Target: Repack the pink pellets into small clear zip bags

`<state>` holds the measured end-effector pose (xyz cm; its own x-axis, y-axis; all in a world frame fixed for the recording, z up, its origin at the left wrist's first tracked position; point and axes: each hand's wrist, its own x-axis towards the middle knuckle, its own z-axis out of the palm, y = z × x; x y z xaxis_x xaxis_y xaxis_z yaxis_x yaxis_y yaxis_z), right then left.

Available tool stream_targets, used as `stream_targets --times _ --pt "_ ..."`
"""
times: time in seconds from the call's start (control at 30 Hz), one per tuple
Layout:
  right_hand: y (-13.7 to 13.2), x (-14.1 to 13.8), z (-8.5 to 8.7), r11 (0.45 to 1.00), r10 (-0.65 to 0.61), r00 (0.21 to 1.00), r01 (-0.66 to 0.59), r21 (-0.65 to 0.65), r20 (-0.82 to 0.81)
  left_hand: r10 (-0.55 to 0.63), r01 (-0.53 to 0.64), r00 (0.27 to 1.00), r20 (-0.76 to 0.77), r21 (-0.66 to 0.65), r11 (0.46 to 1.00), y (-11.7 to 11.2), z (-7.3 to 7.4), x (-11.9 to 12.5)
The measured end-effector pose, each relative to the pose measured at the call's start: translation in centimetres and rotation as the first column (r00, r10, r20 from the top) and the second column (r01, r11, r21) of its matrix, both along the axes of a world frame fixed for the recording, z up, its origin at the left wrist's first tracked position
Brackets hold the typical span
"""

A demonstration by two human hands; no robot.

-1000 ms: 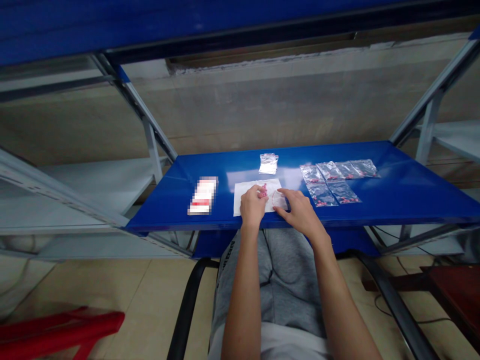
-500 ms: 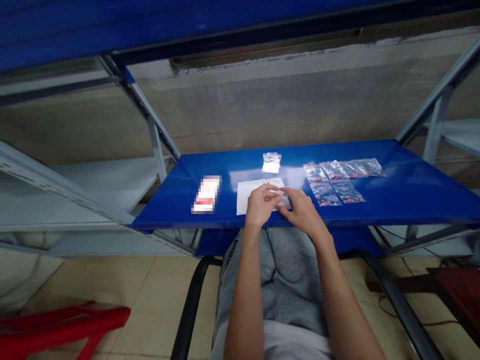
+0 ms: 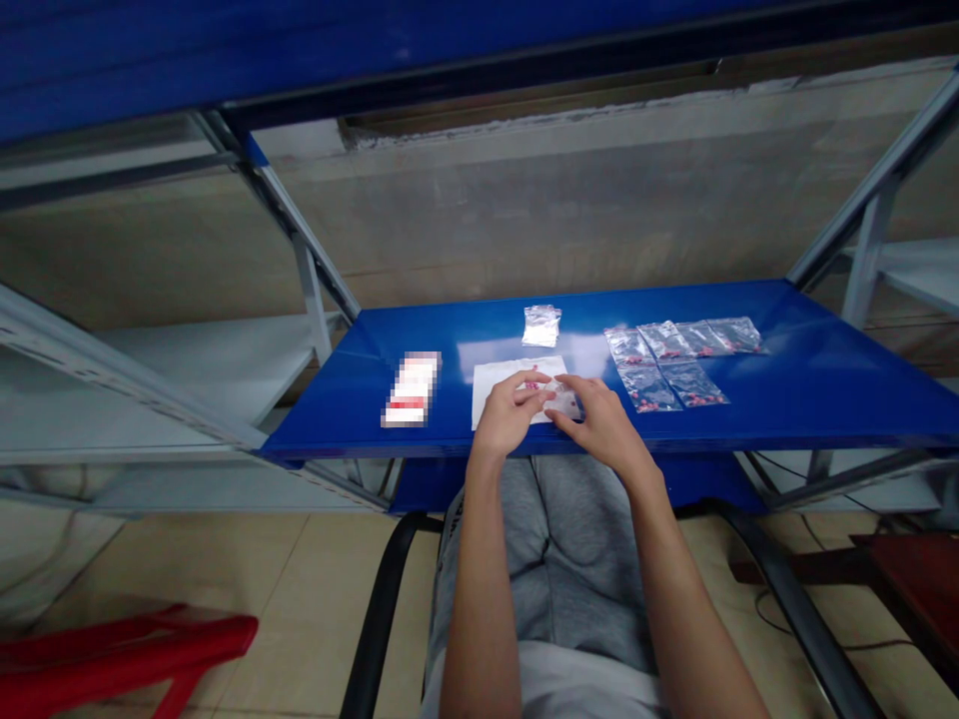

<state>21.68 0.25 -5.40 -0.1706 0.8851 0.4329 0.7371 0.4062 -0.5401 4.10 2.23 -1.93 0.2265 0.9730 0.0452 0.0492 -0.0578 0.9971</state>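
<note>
My left hand (image 3: pixel 504 414) is low over a white sheet (image 3: pixel 485 389) near the table's front edge, fingers stretched to the right and thumb apart from them. Small red pieces (image 3: pixel 533 383) show on the sheet just beyond its fingers. Facing it, my right hand (image 3: pixel 599 417) curls over the sheet's right part. Between its thumb and fingers is what looks like a small clear plastic bag (image 3: pixel 555 387), partly hidden by the fingertips. Beside this hand lie several flat clear bags (image 3: pixel 693 379) with red pieces at their bottoms.
Behind the sheet rests a stack of small clear bags (image 3: pixel 540 327). A blurred-out white and red object (image 3: pixel 412 389) lies at the left of the blue table (image 3: pixel 824 389). Metal posts (image 3: pixel 300 230) rise at the table's sides. A red stool (image 3: pixel 150 649) stands at lower left.
My left hand has shifted slightly left and its fingers have spread away from the right hand. More red pieces now show between the hands. The right hand has barely moved.
</note>
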Motion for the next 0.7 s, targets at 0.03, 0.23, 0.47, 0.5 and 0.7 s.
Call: stream_targets --times 0.03,0.23,0.47,0.5,0.7 --pt "0.0 0.0 0.0 1.000 -0.003 1.000 0.003 0.003 0.002 0.018 -0.018 1.000 -0.013 0.024 1.000 0.1 0.0 -0.2" --pt "0.1 0.3 -0.4 0.999 -0.002 1.000 0.002 0.037 -0.020 0.335 -0.291 0.851 -0.404 0.170 0.942 0.6 -0.8 -0.8" --pt "0.1 0.4 -0.6 0.999 -0.006 1.000 0.006 0.033 -0.004 0.454 -0.390 0.713 -0.535 0.237 0.890 0.5 -1.6 2.1" --pt "0.1 0.5 -0.6 0.999 -0.008 1.000 0.009 0.034 -0.004 0.465 -0.402 0.692 -0.552 0.241 0.883 0.4 -1.6 2.4" --pt "0.3 0.9 -0.9 0.999 -0.020 1.000 0.020 0.041 -0.004 0.461 -0.395 0.646 -0.609 0.250 0.884 0.3 -1.6 3.0"
